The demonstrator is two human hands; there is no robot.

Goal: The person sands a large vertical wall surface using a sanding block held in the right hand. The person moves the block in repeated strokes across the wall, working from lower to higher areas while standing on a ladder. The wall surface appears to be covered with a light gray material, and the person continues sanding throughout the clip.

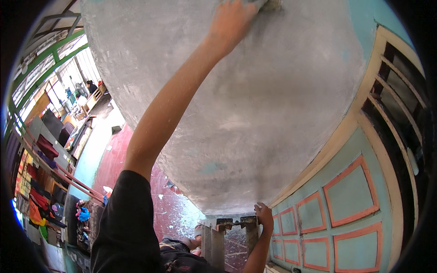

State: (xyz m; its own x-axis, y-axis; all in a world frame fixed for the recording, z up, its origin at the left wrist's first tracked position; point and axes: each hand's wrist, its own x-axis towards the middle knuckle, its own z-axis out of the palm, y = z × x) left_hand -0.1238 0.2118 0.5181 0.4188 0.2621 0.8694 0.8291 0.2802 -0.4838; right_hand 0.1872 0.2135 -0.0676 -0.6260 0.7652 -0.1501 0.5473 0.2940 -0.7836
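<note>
My left hand [233, 22] reaches high up the grey plastered wall [255, 104], arm stretched and fingers closed round a flat grey tool [261, 4]. The top edge of the picture cuts off most of that tool, so its exact kind does not show. Low down, my right hand [263, 214] rests by the top of a stepladder [217, 245], close to the foot of the wall. Its fingers are loosely bent and apart, and I see nothing in them.
To the right are a pale green door [353, 193] with orange-trimmed panels and a barred window [396, 91]. Red floor [119, 150] with white splashes lies below. Pink rails [79, 182], hanging clothes [38, 200] and a distant person [91, 86] are on the left.
</note>
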